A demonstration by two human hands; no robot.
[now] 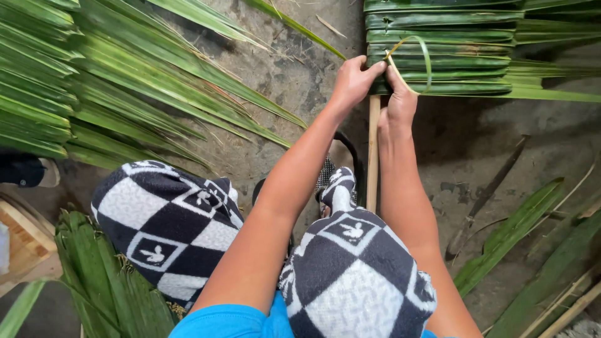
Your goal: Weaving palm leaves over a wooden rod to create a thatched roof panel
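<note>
My left hand (354,80) and my right hand (400,97) meet at the near edge of a panel of folded green palm leaves (451,44) stacked along a thin wooden stick (373,156). A narrow pale green strip (418,53) loops up from between my fingers over the lowest folded leaf. My right hand pinches the strip's end against the leaf. My left hand presses its fingertips on the leaf edge by the stick. Both arms reach out over my knees in black-and-white checked trousers (350,275).
Long loose palm leaves (125,81) fan across the concrete floor at left. A bundle of folded leaves (100,275) lies by my left knee. More leaves and thin sticks (532,250) lie at lower right. A wooden object (22,241) sits at the left edge.
</note>
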